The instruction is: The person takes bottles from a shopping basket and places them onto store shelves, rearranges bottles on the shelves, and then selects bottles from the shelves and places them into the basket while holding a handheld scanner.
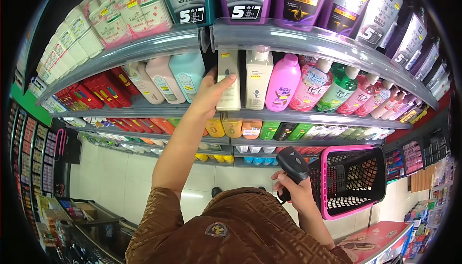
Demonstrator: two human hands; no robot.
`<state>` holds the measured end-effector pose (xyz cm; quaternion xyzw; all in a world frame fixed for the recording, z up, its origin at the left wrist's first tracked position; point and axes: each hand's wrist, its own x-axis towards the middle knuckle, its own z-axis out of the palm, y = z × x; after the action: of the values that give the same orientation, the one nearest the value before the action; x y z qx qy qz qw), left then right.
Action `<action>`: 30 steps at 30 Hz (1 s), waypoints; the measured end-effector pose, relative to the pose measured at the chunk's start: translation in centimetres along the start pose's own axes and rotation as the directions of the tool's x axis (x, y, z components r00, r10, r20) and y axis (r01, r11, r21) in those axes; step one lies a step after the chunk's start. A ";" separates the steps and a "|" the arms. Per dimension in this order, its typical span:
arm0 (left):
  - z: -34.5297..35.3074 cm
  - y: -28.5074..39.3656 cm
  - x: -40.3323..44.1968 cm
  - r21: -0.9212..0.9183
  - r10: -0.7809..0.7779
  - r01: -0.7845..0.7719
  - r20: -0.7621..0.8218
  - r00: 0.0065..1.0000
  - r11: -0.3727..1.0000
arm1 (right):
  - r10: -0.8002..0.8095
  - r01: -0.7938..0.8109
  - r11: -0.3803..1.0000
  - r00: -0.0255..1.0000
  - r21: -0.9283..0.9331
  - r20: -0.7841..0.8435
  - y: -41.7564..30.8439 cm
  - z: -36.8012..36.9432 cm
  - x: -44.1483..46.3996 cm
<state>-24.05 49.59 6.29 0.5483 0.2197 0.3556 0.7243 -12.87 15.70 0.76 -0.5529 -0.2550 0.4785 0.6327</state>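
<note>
- The left hand (213,93) is gripping the cream-grey bottle (229,95), its thumb pressing on the front face and its fingers wrapping round the side and out of full view.
- The cream-grey bottle is standing about upright at the front of the middle shelf (308,117), below the clear plastic lip (308,35) of the upper shelf; whether its base is bearing on the shelf or hanging just off it, I cannot tell.
- A turquoise bottle (186,79) is standing on its left, and a cream pump bottle (259,83) is standing close on its right, with a pink bottle (283,85) beyond.
- The right hand (301,194) is closing round the handle of a black handheld barcode scanner (293,164), holding it low in front of the body, well apart from the cream-grey bottle.
- A black shopping basket with a pink rim (324,182) is sitting just beside the right hand.
- The step in hand seems to be handling the bottle at its shelf place; the scanner is appearing to wait rather than read.
- Shifting the bottle would be calling for a steady thumb pinch, clearance under the lip and care around the neighbouring pump bottle.
</note>
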 end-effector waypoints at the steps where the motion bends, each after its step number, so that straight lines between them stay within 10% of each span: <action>1: 0.4 0.6 -0.5 0.025 -0.064 0.065 -0.054 0.997 0.998 | 0.002 -0.002 1.000 1.000 0.007 -0.001 0.0 0.1 0.0; 9: 1.9 -1.8 -11.2 -0.065 -0.045 0.037 -0.127 0.991 0.997 | -0.144 0.144 0.983 0.990 -0.112 0.007 0.0 1.0 0.9; 17: 6.5 -6.4 -17.8 -0.090 -0.023 0.037 0.144 0.989 0.995 | -0.259 0.292 0.864 0.956 -0.411 0.135 -1.6 2.0 1.3; 22: 10.5 -5.2 -17.0 -0.180 0.038 0.012 0.274 0.961 0.984 | -0.355 0.364 0.926 0.930 -0.104 0.097 -0.7 -0.7 0.8; 26: 11.3 -2.4 -13.4 0.039 0.145 -0.193 0.518 0.843 0.980 | -0.276 0.282 0.951 0.959 -0.126 0.063 0.8 -4.5 -1.2; 28: 11.0 -0.6 -10.5 0.404 0.401 -0.570 0.430 0.809 0.716 | -0.206 0.207 0.978 0.978 -0.033 0.007 0.9 -6.3 -2.8; 30: 12.5 1.2 -8.0 0.548 0.444 -0.477 0.202 0.873 0.688 | -0.090 0.089 0.996 0.995 -0.031 -0.045 1.0 -8.4 -4.2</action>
<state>-20.73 35.74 10.59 0.7893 0.1537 0.4264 0.4142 -7.79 8.06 -1.46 -0.5610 -0.2716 0.4328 0.6513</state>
